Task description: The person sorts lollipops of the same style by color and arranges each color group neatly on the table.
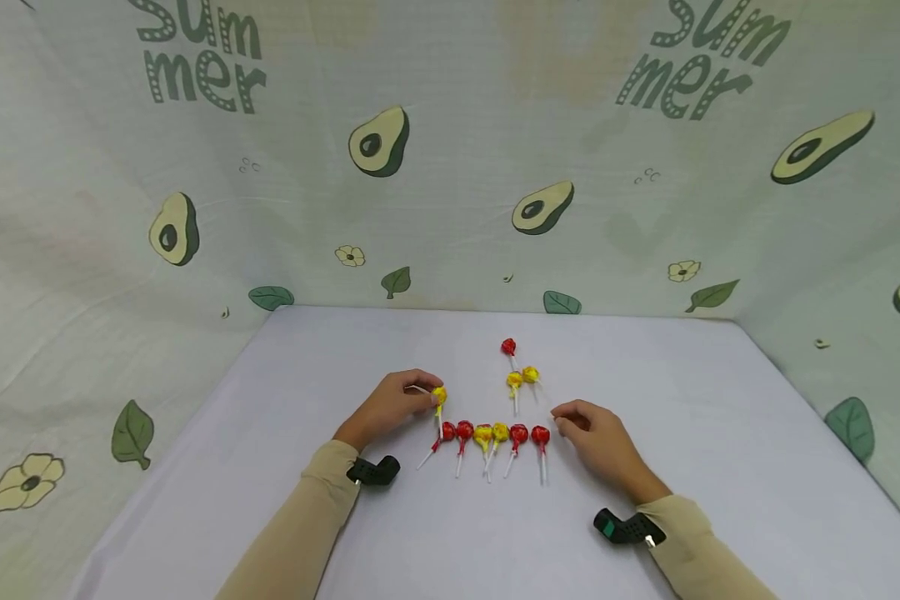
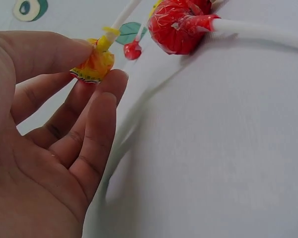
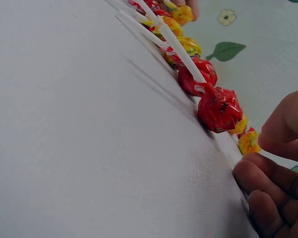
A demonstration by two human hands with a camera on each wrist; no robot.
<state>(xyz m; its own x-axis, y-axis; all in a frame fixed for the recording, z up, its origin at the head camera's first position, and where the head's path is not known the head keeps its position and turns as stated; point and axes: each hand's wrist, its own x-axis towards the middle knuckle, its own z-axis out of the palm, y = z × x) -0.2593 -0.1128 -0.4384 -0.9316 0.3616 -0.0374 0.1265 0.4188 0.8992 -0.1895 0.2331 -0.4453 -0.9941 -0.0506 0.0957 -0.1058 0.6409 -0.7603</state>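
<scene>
Clearly, head of yellow lollipop was pinched between thumb and fingertips of left hand, just beyond left end of lollipop row. White stick was pointed toward person, long axis roughly near-to-far. Right hand was held beside row's right end, fingers loosely curled. Row's sticks were angled nearward, slightly fanned. Round heads were wrapped in glossy, crinkled film, red or yellow; white cloth beneath, finely woven.

Avocado-print curtain around a white table suggests a screened-off booth
</scene>
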